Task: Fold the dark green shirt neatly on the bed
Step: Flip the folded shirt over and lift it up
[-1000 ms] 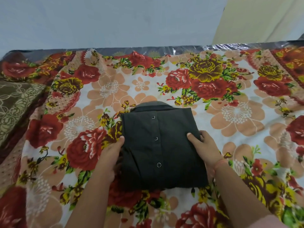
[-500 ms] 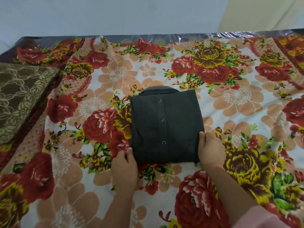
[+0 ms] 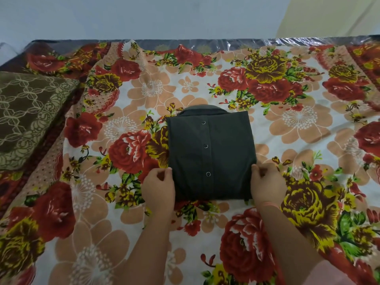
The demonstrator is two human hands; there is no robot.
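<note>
The dark green shirt (image 3: 209,155) lies folded into a compact rectangle in the middle of the bed, placket with three snap buttons facing up and collar at the far end. My left hand (image 3: 158,186) grips the shirt's lower left edge with curled fingers. At the lower right edge my right hand (image 3: 267,185) does the same, thumb on top. Both forearms reach in from the near side.
A floral bedsheet (image 3: 298,124) in red, peach and yellow covers the bed. A brown patterned pillow (image 3: 26,114) lies at the left. The mattress's plastic-wrapped far edge (image 3: 226,43) meets a pale wall.
Both hands slid from the shirt's mid sides down to its near corners and then closed on the lower side edges. The view shifted, so the shirt sits a little higher in frame.
</note>
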